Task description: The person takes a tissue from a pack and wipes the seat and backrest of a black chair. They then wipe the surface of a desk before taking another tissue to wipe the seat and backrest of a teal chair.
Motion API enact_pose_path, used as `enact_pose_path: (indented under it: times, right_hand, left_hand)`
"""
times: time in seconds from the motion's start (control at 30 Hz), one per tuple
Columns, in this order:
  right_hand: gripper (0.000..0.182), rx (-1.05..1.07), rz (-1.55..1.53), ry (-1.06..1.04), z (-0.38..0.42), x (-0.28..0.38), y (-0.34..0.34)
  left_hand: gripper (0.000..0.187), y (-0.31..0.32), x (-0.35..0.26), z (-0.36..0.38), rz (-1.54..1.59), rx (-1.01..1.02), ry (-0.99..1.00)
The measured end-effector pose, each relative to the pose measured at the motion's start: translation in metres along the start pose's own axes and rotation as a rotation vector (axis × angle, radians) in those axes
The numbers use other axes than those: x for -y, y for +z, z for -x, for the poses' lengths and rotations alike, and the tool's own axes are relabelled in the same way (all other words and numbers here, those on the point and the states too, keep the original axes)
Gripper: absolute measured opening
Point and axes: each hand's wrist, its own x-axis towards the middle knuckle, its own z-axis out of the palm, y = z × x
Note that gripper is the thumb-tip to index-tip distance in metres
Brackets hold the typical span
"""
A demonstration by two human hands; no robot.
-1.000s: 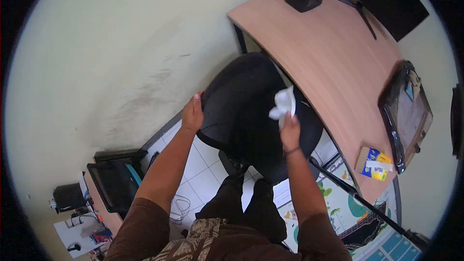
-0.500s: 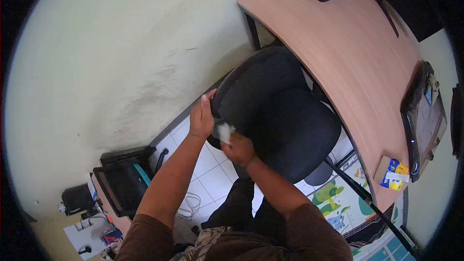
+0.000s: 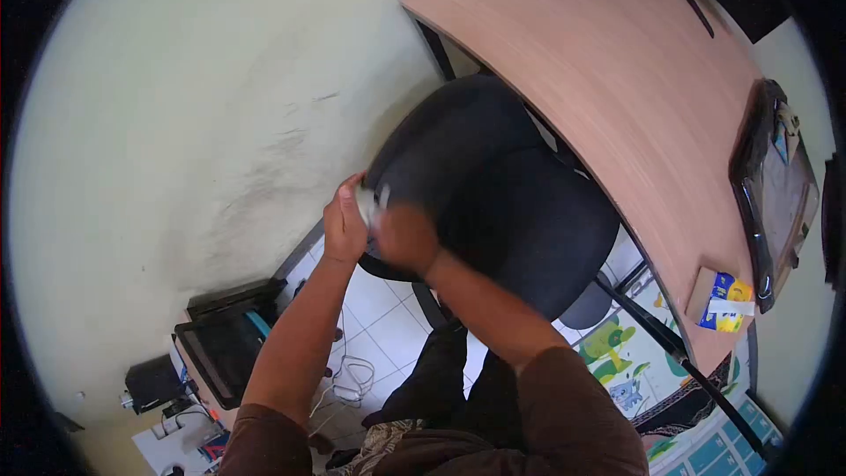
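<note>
The left hand (image 3: 344, 227) grips the chair (image 3: 493, 203) back's edge; the blurred right hand (image 3: 405, 238) seems closed on a white cloth (image 3: 368, 204).

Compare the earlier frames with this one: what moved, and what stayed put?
The right hand carried the white tissue from the chair's desk side across the backrest to its top edge, beside the left hand; it is motion-blurred now. The left hand kept its grip on that edge. The desk and the yellow packet lie unchanged.
</note>
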Motion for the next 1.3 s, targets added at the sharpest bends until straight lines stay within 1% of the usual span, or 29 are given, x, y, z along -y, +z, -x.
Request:
enact_pose_path:
  times: [0.03,0.1,0.17,0.2,0.23,0.27,0.3,0.33,0.37,0.4,0.47,0.53,0.57,0.6,0.67,0.7,0.77,0.8,0.83,0.87,0.9,0.93,1.0,1.07,1.13,1.2,1.23,1.27,1.3]
  right_hand:
    - [0.033,-0.122,-0.058,-0.145,0.033,-0.001,0.035]
    - [0.035,0.088,-0.218,-0.098,0.093,-0.052,0.062]
    - [0.033,-0.165,-0.002,0.224,0.096,-0.087,0.039]
    - [0.023,-0.498,-0.056,0.307,0.087,-0.108,0.030]
    - [0.019,-0.688,-0.392,0.486,0.071,-0.098,-0.013]
    - [0.020,-0.747,-0.685,0.665,0.055,-0.091,-0.049]
    - [0.023,-0.923,-0.306,0.481,0.039,-0.109,-0.060]
    - [0.025,-1.046,-0.258,0.453,0.021,-0.111,-0.075]
    - [0.031,-1.117,-0.355,0.440,0.005,-0.109,-0.090]
    - [0.027,-1.209,-0.364,0.382,-0.013,-0.116,-0.095]
    - [0.024,-1.249,-0.053,0.144,-0.043,-0.142,-0.075]
    - [0.030,-1.136,-0.348,0.406,-0.055,-0.102,-0.084]
    - [0.032,-1.102,-0.336,0.330,-0.054,-0.099,-0.083]
    - [0.032,-1.108,-0.342,0.333,-0.058,-0.094,-0.081]
    - [0.031,-1.452,-0.851,0.243,-0.066,-0.083,-0.080]
    - [0.030,-1.377,-1.028,0.350,-0.061,-0.078,-0.080]
    - [0.025,-1.164,-0.783,0.525,-0.050,-0.061,-0.072]
    - [0.021,-1.035,-0.712,0.370,-0.051,-0.064,-0.043]
    - [0.020,-0.881,-0.478,0.246,-0.032,-0.036,-0.032]
    - [0.018,-0.613,-0.593,0.034,-0.013,-0.024,-0.003]
    - [0.015,0.059,-0.319,-0.074,0.006,-0.011,-0.005]
    - [0.015,0.057,-0.315,-0.077,0.014,-0.015,-0.007]
    - [0.020,0.339,-0.346,-0.351,0.033,-0.033,-0.015]
    - [0.023,-0.406,-0.381,0.172,0.020,-0.062,-0.038]
    - [0.018,-1.013,-0.527,0.423,-0.009,-0.079,-0.083]
    - [0.015,-1.286,-0.459,0.495,-0.033,-0.096,-0.089]
    - [0.017,-1.137,-0.356,0.340,-0.039,-0.091,-0.072]
    - [0.016,-0.766,-0.119,0.243,-0.032,-0.071,-0.051]
    - [0.015,-0.539,-0.124,0.112,-0.013,-0.037,-0.037]
  left_hand:
    - [0.058,-0.001,0.008,-0.001,0.086,0.009,-0.005]
    - [0.059,0.001,-0.002,-0.004,0.079,-0.003,-0.007]
    - [0.060,0.003,-0.007,-0.003,0.082,-0.008,-0.007]
    - [0.060,0.003,-0.012,-0.004,0.085,-0.011,-0.009]
    - [0.060,0.002,-0.017,-0.004,0.051,-0.002,-0.023]
    - [0.059,0.001,-0.020,-0.002,0.014,0.008,-0.037]
    - [0.059,0.001,-0.019,-0.002,0.010,0.007,-0.038]
    - [0.060,0.001,-0.018,-0.003,0.011,0.001,-0.008]
    - [0.060,0.001,-0.017,-0.003,0.013,-0.005,0.023]
    - [0.060,0.002,-0.017,-0.003,0.009,-0.005,0.027]
    - [0.061,0.002,-0.020,-0.002,0.038,-0.008,-0.049]
    - [0.061,0.004,-0.007,-0.003,0.038,-0.012,-0.021]
    - [0.062,0.004,-0.010,-0.004,0.048,-0.016,-0.001]
    - [0.062,0.003,-0.014,-0.004,0.041,-0.011,0.003]
    - [0.061,0.002,-0.021,-0.002,0.076,0.009,-0.070]
    - [0.061,0.001,-0.020,-0.003,0.074,0.010,-0.071]
    - [0.061,0.001,-0.017,-0.002,0.000,0.000,-0.018]
    - [0.061,0.001,-0.015,-0.002,0.003,0.001,-0.023]
    - [0.061,0.002,-0.015,-0.001,0.039,-0.002,-0.032]
    - [0.061,0.003,-0.014,-0.004,0.076,-0.008,-0.035]
    - [0.061,0.004,-0.010,-0.004,0.079,-0.012,-0.031]
    - [0.062,0.005,-0.003,-0.003,0.097,-0.025,-0.018]
    - [0.062,0.005,0.002,-0.004,0.117,-0.036,-0.006]
    - [0.060,0.008,0.005,-0.003,0.236,-0.026,-0.103]
    - [0.059,0.007,0.005,-0.003,0.202,-0.026,-0.092]
    - [0.058,0.005,0.004,-0.006,0.157,-0.024,-0.078]
    - [0.058,0.005,0.003,-0.006,0.140,-0.031,-0.078]
    - [0.057,0.006,0.002,-0.005,0.124,-0.037,-0.078]
    - [0.057,0.006,0.001,-0.005,0.125,-0.038,-0.078]
